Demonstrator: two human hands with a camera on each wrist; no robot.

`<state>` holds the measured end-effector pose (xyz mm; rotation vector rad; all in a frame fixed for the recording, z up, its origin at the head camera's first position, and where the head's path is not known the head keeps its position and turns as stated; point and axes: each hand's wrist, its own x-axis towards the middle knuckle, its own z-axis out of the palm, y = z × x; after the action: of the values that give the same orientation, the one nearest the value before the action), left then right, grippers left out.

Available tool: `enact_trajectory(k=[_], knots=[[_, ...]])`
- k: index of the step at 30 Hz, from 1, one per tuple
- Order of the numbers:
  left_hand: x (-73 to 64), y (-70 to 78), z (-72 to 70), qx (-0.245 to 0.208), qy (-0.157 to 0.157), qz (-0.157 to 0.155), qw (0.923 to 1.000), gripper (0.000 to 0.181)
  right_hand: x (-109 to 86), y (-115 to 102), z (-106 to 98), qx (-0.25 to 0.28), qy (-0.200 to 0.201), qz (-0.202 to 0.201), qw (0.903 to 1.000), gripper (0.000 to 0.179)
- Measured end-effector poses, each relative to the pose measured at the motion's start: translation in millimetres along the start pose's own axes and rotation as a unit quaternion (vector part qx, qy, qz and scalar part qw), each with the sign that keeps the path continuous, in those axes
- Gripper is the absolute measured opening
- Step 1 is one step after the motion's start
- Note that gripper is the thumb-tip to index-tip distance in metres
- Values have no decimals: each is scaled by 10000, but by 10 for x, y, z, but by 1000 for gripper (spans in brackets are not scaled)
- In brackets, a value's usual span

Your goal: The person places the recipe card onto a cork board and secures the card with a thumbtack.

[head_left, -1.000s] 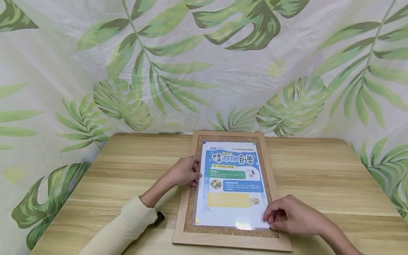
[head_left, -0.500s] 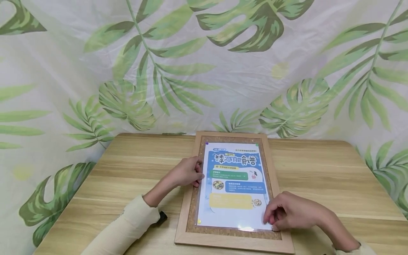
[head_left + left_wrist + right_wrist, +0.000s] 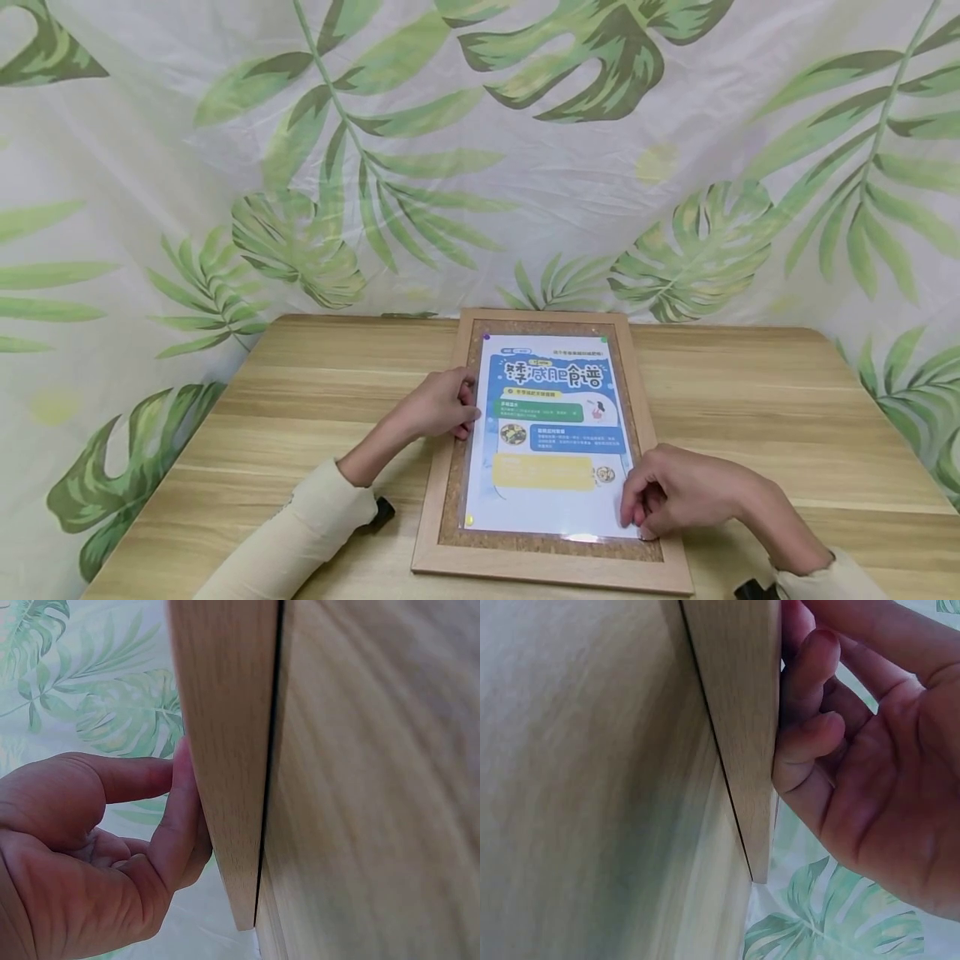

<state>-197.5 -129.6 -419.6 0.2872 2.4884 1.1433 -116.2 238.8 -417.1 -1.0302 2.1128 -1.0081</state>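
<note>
A printed poster (image 3: 551, 508) in a shiny clear cover lies on a wood-framed cork board (image 3: 550, 547). A purple pushpin (image 3: 487, 337), a green pushpin (image 3: 603, 339) and a yellow pushpin (image 3: 470, 520) sit at three of its corners. Bent fingers of my left hand (image 3: 442, 404) rest over the frame's left side, with the fingertips at the poster's edge. With thumb and fingers, my right hand (image 3: 690, 492) pinches at the lower right corner, which it covers. Whether a pin is there I cannot see. Both wrist views show the hands against the wooden frame (image 3: 229, 750).
The board lies flat on a wood-grain table (image 3: 300, 400), its far end close to a leaf-patterned cloth (image 3: 420, 150). A black strap piece (image 3: 380, 512) shows beside the left sleeve (image 3: 300, 533), another black piece (image 3: 753, 590) near the right sleeve.
The view has shifted slightly and more of the right sleeve shows. My right hand's knuckles and wrist have risen a little at the corner. The left hand keeps its place on the board.
</note>
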Motion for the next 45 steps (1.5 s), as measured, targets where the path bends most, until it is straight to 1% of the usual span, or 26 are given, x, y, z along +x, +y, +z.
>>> enact_trajectory(k=[4, 10, 13, 22, 29, 37, 42, 45], knots=[[-3, -3, -8, 4, 5, -16, 10000, 48, 22, -13, 5, 60, 13, 81, 9999, 15], [-5, -3, -25, 0, 30, -24, 10000, 49, 76, -69, 24, 13, 106, 408, 9991, 17], [-15, -4, -26, -5, 32, -18, 10000, 49, 87, -87, 32, -10, 114, 505, 9987, 17], [-34, -20, -27, 11, 43, -46, 10000, 46, 103, -89, 48, -2, 100, 552, 9984, 17], [-42, -20, -28, 49, 62, -95, 9999, 47, 108, -88, 58, -26, 121, 505, 9986, 17], [-47, -4, -23, 39, 55, -68, 10000, 47, 101, -85, 65, -69, 142, 525, 9985, 18], [-66, 4, -25, 7, 43, -80, 10000, 49, 83, -77, 73, -183, 132, 427, 9988, 17], [-84, 26, -52, 25, 38, -56, 10000, 49, 67, -64, 67, -261, 125, 321, 9991, 16]])
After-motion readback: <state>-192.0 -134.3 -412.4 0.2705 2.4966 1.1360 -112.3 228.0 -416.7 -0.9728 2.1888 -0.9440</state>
